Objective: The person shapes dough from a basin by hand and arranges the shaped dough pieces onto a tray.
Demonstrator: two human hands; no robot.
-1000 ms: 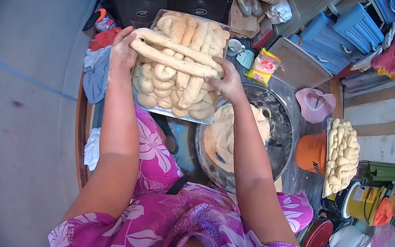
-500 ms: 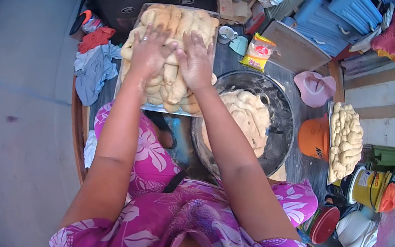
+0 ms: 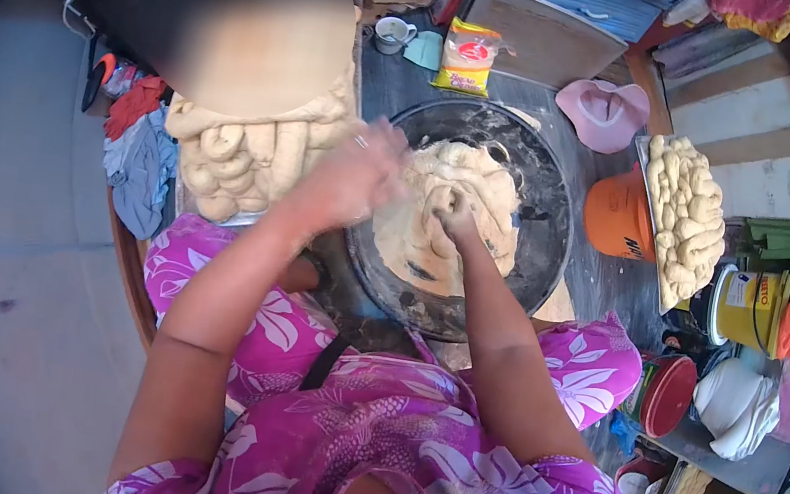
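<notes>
A wide black basin (image 3: 563,200) holds a soft mass of pale dough (image 3: 486,174). My right hand (image 3: 459,220) is down in this dough, its fingers curled closed around some of it. Over the basin's left rim is my left hand (image 3: 349,178), smeared by motion, with a ring on one finger; how its fingers are set does not show. Left of it stands a tray (image 3: 245,220) piled with rolled and twisted dough pieces (image 3: 251,156). A blurred patch covers the tray's far part.
A yellow-and-red packet (image 3: 469,60), a metal cup (image 3: 392,35) and a pink hat (image 3: 603,113) lie beyond the basin. To the right are an orange bucket (image 3: 618,216) and a second tray of shaped dough (image 3: 686,222). Clothes (image 3: 140,176) lie at the left.
Both hands have left the dough pieces on the left tray and moved right to the basin. The right hand has closed in the basin's dough. My view has shifted too.
</notes>
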